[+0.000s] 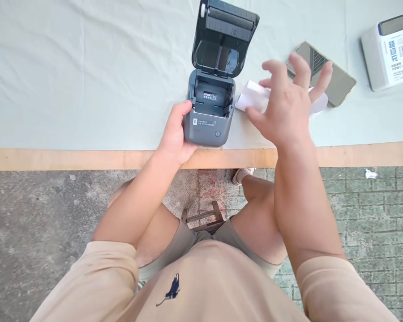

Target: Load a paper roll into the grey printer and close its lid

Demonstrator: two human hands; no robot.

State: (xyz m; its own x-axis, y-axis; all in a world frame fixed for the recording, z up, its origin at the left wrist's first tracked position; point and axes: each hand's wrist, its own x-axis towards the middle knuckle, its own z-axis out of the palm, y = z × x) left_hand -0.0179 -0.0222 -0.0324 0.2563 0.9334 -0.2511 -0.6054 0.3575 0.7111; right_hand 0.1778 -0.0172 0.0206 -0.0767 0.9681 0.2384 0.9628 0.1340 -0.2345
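Note:
A small grey label printer stands near the table's front edge with its lid flipped up and back, showing an empty paper bay. My left hand grips the printer's left side. My right hand hovers just right of the printer with fingers spread, above a white paper roll lying on the table. The hand covers most of the roll, and I cannot tell whether the fingers touch it.
A phone lies face up behind my right hand. A white box-shaped device with printed labels stands at the far right. The table has a pale cloth and a wooden front edge. A stool and paved ground are below.

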